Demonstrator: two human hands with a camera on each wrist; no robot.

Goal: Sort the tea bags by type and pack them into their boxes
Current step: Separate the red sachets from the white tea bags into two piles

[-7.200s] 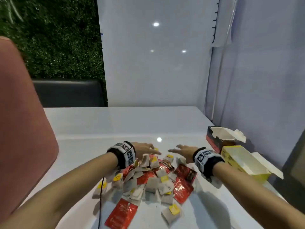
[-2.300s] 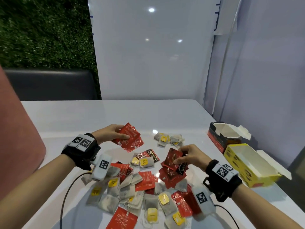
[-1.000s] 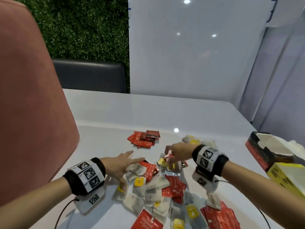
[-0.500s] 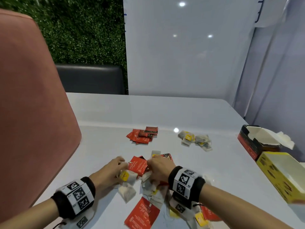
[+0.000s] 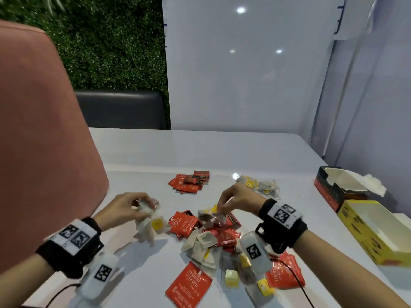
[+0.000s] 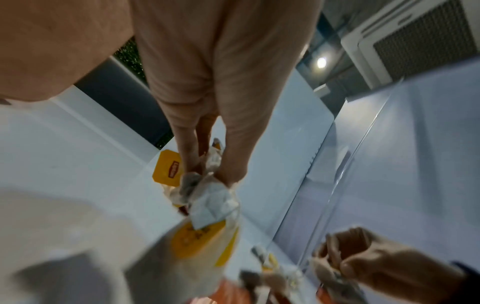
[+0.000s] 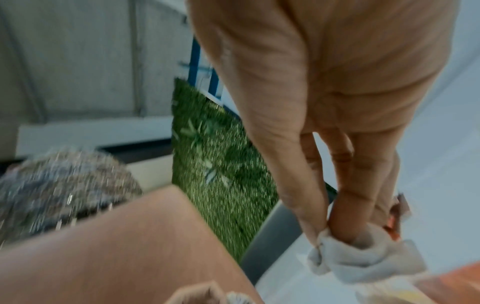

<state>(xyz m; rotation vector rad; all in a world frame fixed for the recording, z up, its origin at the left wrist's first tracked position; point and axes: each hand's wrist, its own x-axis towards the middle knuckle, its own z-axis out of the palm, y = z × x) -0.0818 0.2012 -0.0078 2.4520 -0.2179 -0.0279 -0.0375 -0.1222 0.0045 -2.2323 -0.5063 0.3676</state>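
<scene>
A mixed heap of red sachets and white tea bags with yellow tags lies on the white table in front of me. My left hand pinches a bunch of white tea bags, lifted left of the heap; the left wrist view shows them dangling from the fingertips. My right hand pinches white tea bags at the top of the heap. Farther back lie a sorted red pile and a sorted white pile.
An open yellow box and an open red-and-black box stand at the right table edge. A pink chair back fills the left. A dark bench and a green hedge wall lie beyond the table.
Both hands have risen from the heap with white tea bags pinched in them. The left hand has drawn its bunch off to the left; the right sits farther back than half a second ago.
</scene>
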